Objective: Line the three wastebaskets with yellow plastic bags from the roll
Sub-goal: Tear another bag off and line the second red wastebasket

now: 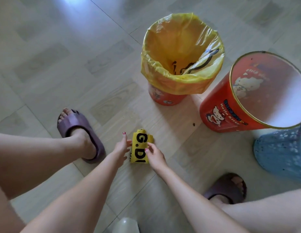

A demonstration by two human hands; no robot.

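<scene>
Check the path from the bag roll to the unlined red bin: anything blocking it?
Nothing visible. The roll lies on the floor between the left hand and right hand, both at its sides. Only bare floor with a small dark speck separates it from the unlined red bin. That bin's mouth is open.

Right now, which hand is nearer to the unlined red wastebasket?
The right hand. It rests on the bag roll's right side, toward the unlined red wastebasket. The left hand is on the roll's far side, farther away.
</scene>
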